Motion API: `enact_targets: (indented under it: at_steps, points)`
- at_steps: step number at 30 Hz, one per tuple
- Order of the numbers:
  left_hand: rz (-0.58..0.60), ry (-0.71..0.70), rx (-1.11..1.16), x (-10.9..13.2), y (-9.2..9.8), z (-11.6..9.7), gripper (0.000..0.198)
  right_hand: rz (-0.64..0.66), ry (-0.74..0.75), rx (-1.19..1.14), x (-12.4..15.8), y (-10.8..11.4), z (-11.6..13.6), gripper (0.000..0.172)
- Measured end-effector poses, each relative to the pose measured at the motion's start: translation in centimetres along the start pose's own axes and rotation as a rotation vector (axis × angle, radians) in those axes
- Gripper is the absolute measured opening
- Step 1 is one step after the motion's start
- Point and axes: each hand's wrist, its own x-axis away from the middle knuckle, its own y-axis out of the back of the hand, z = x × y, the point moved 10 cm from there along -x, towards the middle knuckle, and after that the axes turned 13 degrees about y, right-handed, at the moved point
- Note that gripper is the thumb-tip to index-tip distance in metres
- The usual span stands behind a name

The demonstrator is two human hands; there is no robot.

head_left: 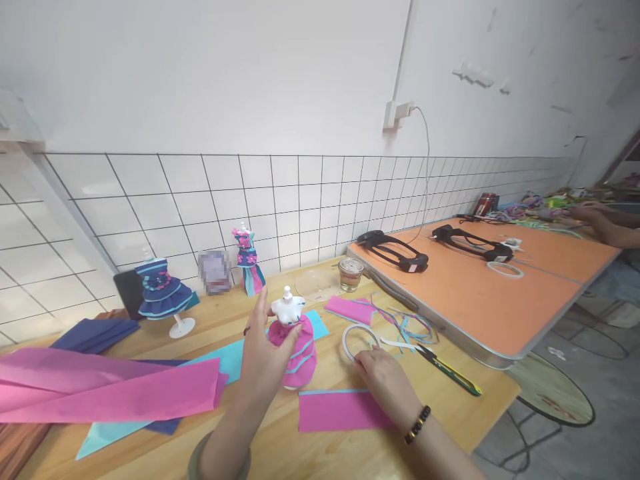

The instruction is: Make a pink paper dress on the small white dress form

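Note:
My left hand (264, 360) is closed around a small white dress-form mannequin (287, 309), its thumb across the front at the waist. The mannequin stands upright and wears a ruffled pink skirt (306, 360) with light-blue trim. My right hand (384, 379) pinches the near edge of a narrow white tape roll (345, 343), whose loose end trails right. Under and beside that hand lies a pink paper strip (330, 410) with a light-blue top edge. A yellow-and-black pair of snips (453, 375) lies to the right, touching the tape's loose end.
Pink sheets (125, 393) and dark-blue sheets (95, 335) lie at left. Behind stand a blue-dressed mannequin (165, 297) and a multicoloured one (247, 260). A glass of liquid (351, 275) is near thin strips (410, 327). Black headsets (393, 252) rest on the orange table (480, 300); another person's hand (600, 223) is far right.

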Motion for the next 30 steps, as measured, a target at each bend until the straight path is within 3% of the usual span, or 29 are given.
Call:
enact_targets:
  at_steps: [4,7,13,23,30]
  points:
    - [0.029,0.058,0.334,-1.3,1.6,0.5,0.092,0.019,-0.024,0.030,0.4,-1.4,-1.0,0.023]
    - [0.042,0.170,0.618,-3.0,3.3,2.0,0.095,0.019,-0.009,0.033,0.6,-1.8,-1.2,0.024]
    - [0.150,0.339,0.932,-4.8,4.2,4.4,0.076,-0.005,0.017,0.029,0.8,-1.8,-0.9,0.030]
    - [0.120,0.387,0.937,-5.3,4.6,5.4,0.068,-0.023,0.021,0.008,1.1,-2.0,-1.0,0.026]
    - [0.106,0.331,0.853,-4.9,4.4,4.6,0.082,-0.171,0.020,-0.241,0.2,0.6,0.4,0.019]
